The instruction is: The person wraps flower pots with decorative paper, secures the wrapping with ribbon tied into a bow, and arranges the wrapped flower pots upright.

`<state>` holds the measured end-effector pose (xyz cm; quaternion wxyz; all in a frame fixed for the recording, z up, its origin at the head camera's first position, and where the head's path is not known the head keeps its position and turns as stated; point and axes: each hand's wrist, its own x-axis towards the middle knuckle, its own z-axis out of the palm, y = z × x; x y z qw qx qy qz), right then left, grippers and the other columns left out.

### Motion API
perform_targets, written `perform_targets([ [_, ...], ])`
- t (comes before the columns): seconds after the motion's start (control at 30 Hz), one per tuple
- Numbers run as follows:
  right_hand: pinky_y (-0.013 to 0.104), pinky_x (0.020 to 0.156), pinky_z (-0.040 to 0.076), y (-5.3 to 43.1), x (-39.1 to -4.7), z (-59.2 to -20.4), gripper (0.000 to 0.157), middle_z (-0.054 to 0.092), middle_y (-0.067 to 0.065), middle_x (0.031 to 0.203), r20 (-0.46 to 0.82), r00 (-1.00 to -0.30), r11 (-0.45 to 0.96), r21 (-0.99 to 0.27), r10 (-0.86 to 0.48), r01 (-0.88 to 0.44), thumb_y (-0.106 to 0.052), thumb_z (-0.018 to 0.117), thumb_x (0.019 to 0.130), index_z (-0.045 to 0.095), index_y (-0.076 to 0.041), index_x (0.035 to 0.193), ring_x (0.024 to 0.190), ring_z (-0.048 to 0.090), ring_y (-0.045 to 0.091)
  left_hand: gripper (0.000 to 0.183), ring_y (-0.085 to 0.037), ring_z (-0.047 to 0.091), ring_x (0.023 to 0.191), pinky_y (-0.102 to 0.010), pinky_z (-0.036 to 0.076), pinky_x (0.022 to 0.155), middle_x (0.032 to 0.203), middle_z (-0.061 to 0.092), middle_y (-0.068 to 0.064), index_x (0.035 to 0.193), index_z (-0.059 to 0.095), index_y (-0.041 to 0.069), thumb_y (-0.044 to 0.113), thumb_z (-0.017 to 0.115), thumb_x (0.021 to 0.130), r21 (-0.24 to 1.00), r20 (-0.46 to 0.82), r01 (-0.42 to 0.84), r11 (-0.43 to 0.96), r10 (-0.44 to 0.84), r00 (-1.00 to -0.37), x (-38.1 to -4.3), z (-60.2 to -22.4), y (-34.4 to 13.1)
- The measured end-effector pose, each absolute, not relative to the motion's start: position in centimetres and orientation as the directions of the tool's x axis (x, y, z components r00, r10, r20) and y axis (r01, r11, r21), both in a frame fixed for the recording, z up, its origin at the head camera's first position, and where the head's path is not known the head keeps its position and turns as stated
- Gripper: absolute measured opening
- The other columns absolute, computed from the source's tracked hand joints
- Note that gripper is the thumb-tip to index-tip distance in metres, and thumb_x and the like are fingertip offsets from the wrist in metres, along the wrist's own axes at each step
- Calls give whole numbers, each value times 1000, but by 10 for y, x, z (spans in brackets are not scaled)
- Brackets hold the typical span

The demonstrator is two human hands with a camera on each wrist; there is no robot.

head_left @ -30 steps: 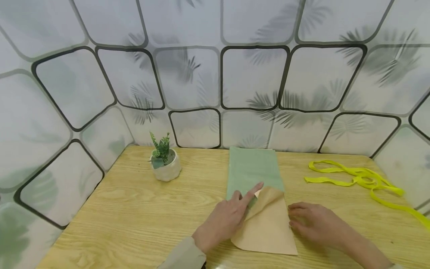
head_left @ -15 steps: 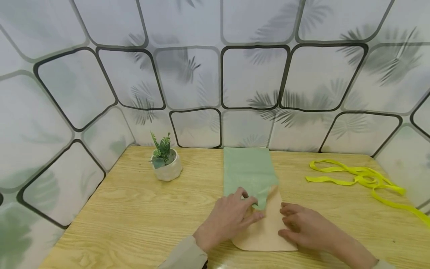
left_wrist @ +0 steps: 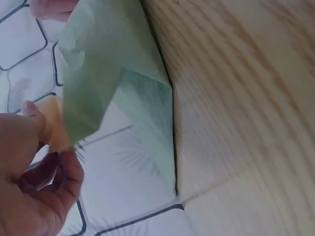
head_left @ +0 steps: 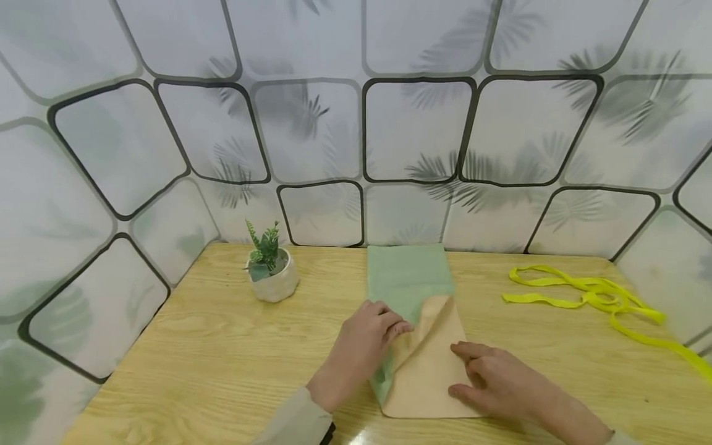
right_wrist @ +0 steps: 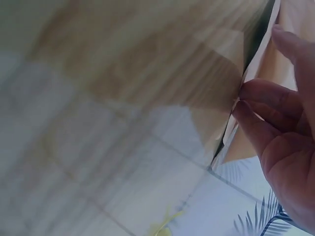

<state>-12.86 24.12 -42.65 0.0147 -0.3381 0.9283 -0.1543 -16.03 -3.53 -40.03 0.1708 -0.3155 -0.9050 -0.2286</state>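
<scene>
A long sheet of thin paper point(head_left: 408, 269), green on its far part, lies on the table with a peach part point(head_left: 434, 383) at the near end. My left hand point(head_left: 361, 346) pinches the raised left edge of the peach part, which curls up in a fold with green showing beneath. In the left wrist view, thumb and fingers point(left_wrist: 74, 172) grip a peach bit beside the drooping green paper point(left_wrist: 93, 73). At the right edge rests my right hand point(head_left: 503, 377), its thumb and forefinger on the peach surface. The right wrist view has its other fingers point(right_wrist: 266, 96) bent against that edge.
A small white pot with a green plant point(head_left: 275, 278) stands at the back left of the wooden table point(head_left: 222, 358). Yellow ribbon point(head_left: 601, 300) lies loosely tangled at the right. A patterned curtain point(head_left: 417, 130) encloses the back and sides.
The left hand has gone from pointing over the peach part to pinching its edge and drawing it back left. The right hand has shifted slightly left onto the sheet, which has slid slightly left.
</scene>
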Motion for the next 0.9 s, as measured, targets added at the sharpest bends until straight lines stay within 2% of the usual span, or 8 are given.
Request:
perform_targets([
  [0.13,45,85,60,239,-128,-427,45,71,18,127,80,-781,737,-285,-619,-613,-55,68,93,56,-26,61,115,68,37,17,-7,63,78,-12,51,68,92,65,3,97,76,15,29,65,98,353,502,709,611,515,-694,-161,-399,-50],
  [0.27,40,79,59,236,-129,-428,42,74,13,118,89,-797,750,-292,-597,-594,-58,72,88,62,-20,71,103,71,30,8,-6,65,76,-8,49,66,93,66,1,98,70,12,19,67,98,277,575,787,551,562,-595,-163,-400,-65],
  [0.33,36,76,58,236,-130,-427,43,74,7,109,88,-804,750,-314,-587,-582,-56,75,86,68,-14,88,93,71,23,7,-6,67,76,-9,50,66,94,69,1,103,69,10,15,67,99,294,579,789,539,556,-596,-163,-398,-70],
  [0.4,37,77,59,236,-131,-426,45,73,8,114,81,-806,750,-321,-586,-578,-55,76,86,69,-11,96,98,72,27,10,-5,68,75,-9,50,64,93,73,2,108,68,10,12,69,98,283,583,783,554,549,-599,-164,-396,-74],
  [0.5,41,79,60,237,-130,-426,61,72,9,115,78,-790,741,-301,-609,-600,-54,74,88,69,-5,123,96,71,26,20,-3,63,68,-12,47,59,86,72,4,116,67,12,11,72,97,223,602,763,607,530,-598,-164,-393,-77],
  [0.6,47,81,61,238,-128,-426,56,69,17,124,66,-775,738,-265,-628,-621,-54,71,91,73,-8,124,103,71,35,30,-3,54,65,-12,43,56,88,68,2,123,68,14,5,73,94,167,625,766,621,535,-569,-165,-392,-80],
  [0.7,50,81,60,240,-126,-426,53,68,21,126,49,-776,742,-262,-628,-617,-52,72,91,75,-8,120,103,71,37,40,-6,57,70,-13,47,60,102,67,-2,127,68,15,-3,72,92,187,618,782,594,548,-564,-165,-391,-84],
  [0.9,48,79,60,244,-124,-425,46,68,21,122,43,-780,751,-240,-624,-615,-45,78,88,75,-8,114,100,69,36,33,-4,59,70,-12,47,59,114,68,-2,122,74,12,-2,70,93,204,583,778,594,565,-584,-165,-388,-89],
])
